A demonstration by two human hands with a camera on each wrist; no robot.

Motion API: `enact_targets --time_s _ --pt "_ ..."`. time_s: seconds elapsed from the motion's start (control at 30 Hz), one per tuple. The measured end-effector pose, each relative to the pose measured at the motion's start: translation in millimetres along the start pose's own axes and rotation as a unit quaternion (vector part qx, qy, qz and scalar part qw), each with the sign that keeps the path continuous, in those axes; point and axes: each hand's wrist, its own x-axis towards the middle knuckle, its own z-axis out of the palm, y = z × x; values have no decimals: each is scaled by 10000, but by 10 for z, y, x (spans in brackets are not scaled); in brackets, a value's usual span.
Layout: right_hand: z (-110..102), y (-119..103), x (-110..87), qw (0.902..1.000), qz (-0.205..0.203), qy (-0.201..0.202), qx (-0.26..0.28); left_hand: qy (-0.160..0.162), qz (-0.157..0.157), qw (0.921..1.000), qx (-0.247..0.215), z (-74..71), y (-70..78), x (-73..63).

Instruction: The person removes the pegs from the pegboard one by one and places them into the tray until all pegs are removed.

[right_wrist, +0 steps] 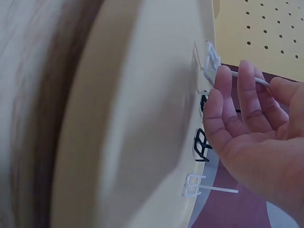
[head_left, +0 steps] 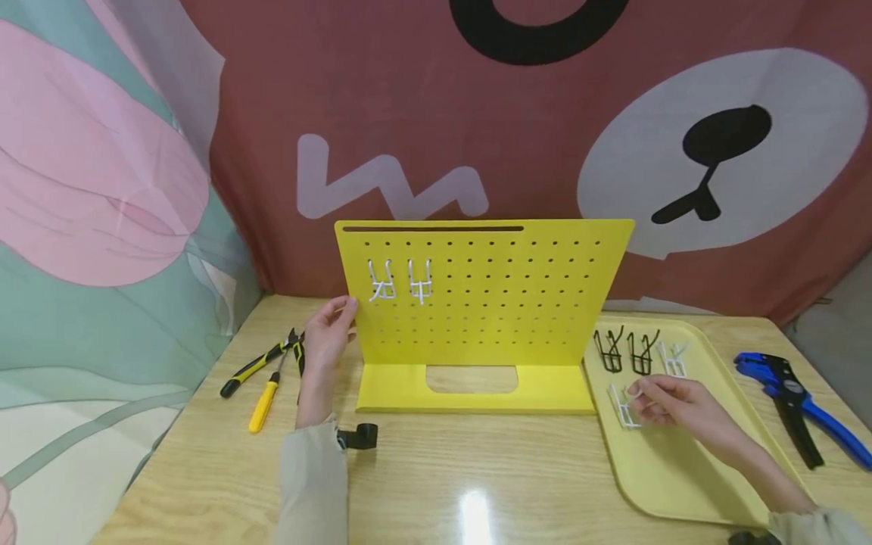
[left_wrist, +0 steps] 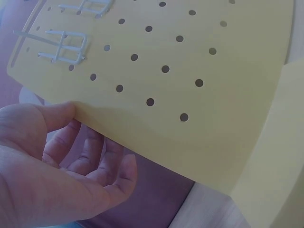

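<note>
A yellow pegboard (head_left: 504, 303) stands upright on its base. My left hand (head_left: 325, 337) grips its left edge, thumb on the front and fingers behind, as the left wrist view shows. Two white wire hooks, one outer (head_left: 383, 289) and one inner (head_left: 420, 288), hang at the board's upper left. Over the yellow tray (head_left: 688, 484), my right hand (head_left: 681, 407) pinches the prong of another white wire hook (head_left: 623, 409) between thumb and fingers. Two black wire hooks (head_left: 608, 353) and one white hook (head_left: 673, 361) lie farther back in the tray.
Left of the board lie yellow-and-black pliers (head_left: 255, 369) and a yellow-handled screwdriver (head_left: 263, 406). A blue-and-black wire stripper (head_left: 790, 390) is right of the tray. A patterned cloth (head_left: 409, 98) hangs behind the wooden table (head_left: 422, 477).
</note>
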Motion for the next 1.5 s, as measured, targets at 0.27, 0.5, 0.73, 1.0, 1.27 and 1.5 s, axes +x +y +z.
enact_targets --time_s 0.27,0.5,0.73,1.0,1.27,1.5 --pt "35 14 14 9999 -66 48 -116 22 13 10000 39 10 8 10" --pt "51 -3 -2 9990 210 315 -257 14 -19 10000 32 3 11 12" --pt "42 -12 -14 9989 181 229 -361 32 -19 10000 -11 -3 15 11" --pt "-11 -119 4 9987 145 -476 -77 37 -15 10000 -30 -1 11 6" --pt "289 -596 114 9967 -809 -5 -59 42 -13 10000 -36 13 18 22" --pt "707 -735 325 9934 -1087 86 358 32 -41 10000 -28 21 7 16"
